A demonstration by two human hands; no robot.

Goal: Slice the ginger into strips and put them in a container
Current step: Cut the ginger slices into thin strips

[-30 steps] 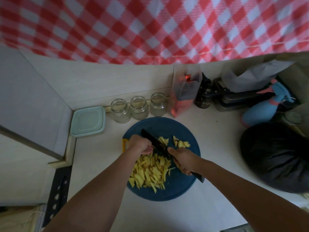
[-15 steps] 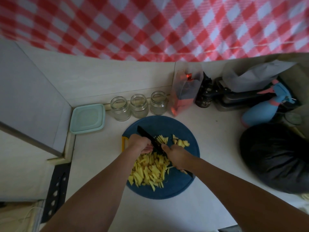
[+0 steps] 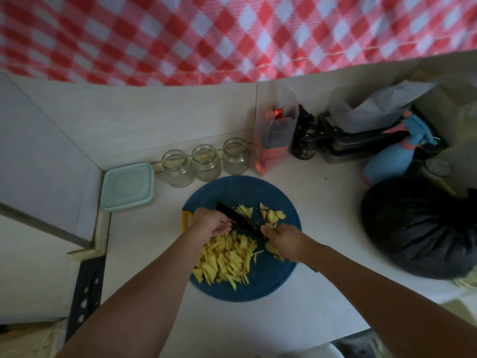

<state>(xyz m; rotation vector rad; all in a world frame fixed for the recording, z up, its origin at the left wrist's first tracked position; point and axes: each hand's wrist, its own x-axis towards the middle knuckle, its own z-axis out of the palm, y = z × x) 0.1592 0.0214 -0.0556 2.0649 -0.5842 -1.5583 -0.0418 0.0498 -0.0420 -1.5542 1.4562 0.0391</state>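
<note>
On the pale surface (image 3: 322,202), centre: round blue cutting board (image 3: 258,290) with a yellow tab at its left edge. Right hand (image 3: 284,241) grips the handle of the knife (image 3: 240,222); its black blade runs diagonally up-left across the board. Left hand (image 3: 211,223) sits just left of the blade with fingers curled down; cannot tell whether anything is under them. Main pile of ginger strips (image 3: 227,262) lies on the near-left part of the board, below the left hand. A smaller cluster of strips (image 3: 244,210) touches the blade's far side. Uncut ginger slices (image 3: 273,215) lie right of that. Behind the board are three open glass jars (image 3: 206,162) in a row; a lidded teal container (image 3: 127,186) sits to their left.
</note>
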